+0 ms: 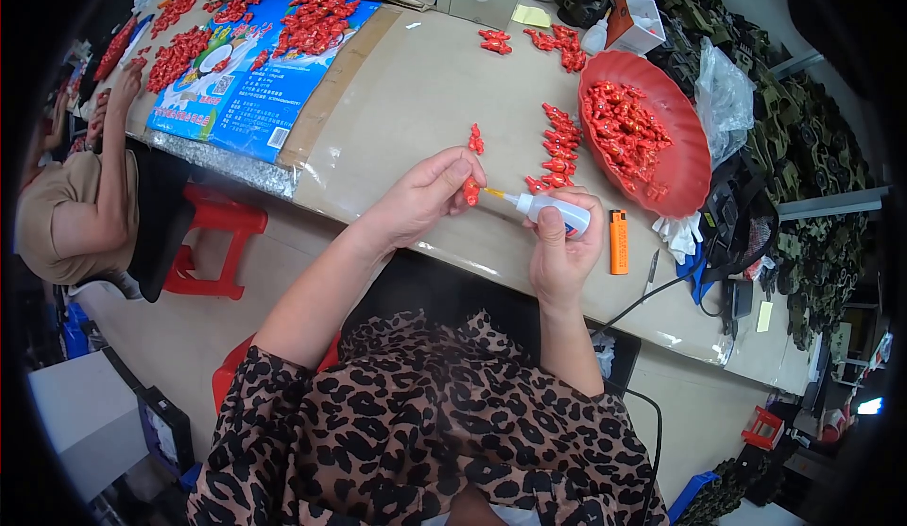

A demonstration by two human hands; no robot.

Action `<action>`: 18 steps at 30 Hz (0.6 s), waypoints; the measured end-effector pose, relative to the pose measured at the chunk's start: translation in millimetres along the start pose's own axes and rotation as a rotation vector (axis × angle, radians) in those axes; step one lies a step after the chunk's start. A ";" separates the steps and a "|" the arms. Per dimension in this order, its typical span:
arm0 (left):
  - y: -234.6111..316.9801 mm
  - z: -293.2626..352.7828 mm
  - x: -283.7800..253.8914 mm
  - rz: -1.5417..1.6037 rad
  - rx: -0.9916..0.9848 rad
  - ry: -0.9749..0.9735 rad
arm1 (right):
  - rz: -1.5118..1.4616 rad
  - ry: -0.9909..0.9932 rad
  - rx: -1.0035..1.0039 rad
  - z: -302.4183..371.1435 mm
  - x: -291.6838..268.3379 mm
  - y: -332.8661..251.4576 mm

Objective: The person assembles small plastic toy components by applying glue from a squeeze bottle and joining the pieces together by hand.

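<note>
My left hand (pixel 420 200) pinches a small glossy red figure (pixel 471 191) between thumb and fingers, above the near part of the table. My right hand (pixel 564 261) is wrapped round a small white squeeze bottle (pixel 559 212), tilted sideways. Its thin yellowish nozzle (pixel 495 192) points left, with the tip at or very near the red figure; whether they touch I cannot tell. Just beyond my left hand lies another red figure (pixel 476 138). A line of several red figures (pixel 559 143) runs along the table past the bottle.
A red scalloped bowl (pixel 696 148) full of red figures stands at the right. Nearer are an orange lighter (pixel 619 242) and a thin pointed tool (pixel 652 271). Blue printed sheeting (pixel 241 115) bearing red pieces covers the left. Another person (pixel 90 195) sits there beside a red stool (pixel 217 224).
</note>
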State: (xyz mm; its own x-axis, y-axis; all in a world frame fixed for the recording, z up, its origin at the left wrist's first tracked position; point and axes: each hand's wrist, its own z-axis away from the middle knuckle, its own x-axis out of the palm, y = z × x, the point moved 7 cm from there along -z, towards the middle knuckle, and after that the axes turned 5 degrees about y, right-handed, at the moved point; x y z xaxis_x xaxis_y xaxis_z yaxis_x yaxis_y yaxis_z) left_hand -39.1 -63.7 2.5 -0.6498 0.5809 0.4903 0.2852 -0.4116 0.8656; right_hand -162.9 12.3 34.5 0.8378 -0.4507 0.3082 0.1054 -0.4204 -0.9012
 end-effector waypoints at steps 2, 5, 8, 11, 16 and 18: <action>0.2 -0.4 0.5 0.006 0.001 -0.006 | 0.011 0.001 -0.002 -0.2 -0.7 0.0; -0.6 -0.5 -0.6 0.019 0.004 -0.008 | 0.011 0.000 0.010 0.8 -1.0 0.5; -0.8 -0.8 -0.3 0.030 0.008 -0.006 | 0.007 0.002 0.025 1.6 -1.9 1.1; -2.3 -0.7 -1.5 0.037 0.016 -0.019 | -0.005 -0.004 0.031 2.7 -1.9 2.6; -2.5 -1.0 -0.7 0.044 0.021 -0.040 | -0.010 0.010 0.019 1.8 -1.9 1.6; -2.3 -1.0 -0.4 0.043 0.020 -0.038 | -0.004 0.004 0.016 2.2 -1.9 1.1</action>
State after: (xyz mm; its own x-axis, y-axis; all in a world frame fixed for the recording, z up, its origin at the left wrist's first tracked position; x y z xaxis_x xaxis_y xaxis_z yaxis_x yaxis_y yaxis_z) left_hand -40.2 -63.7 0.2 -0.6092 0.5894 0.5306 0.3266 -0.4232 0.8451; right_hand -163.2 14.4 32.3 0.8350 -0.4527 0.3127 0.1168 -0.4096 -0.9048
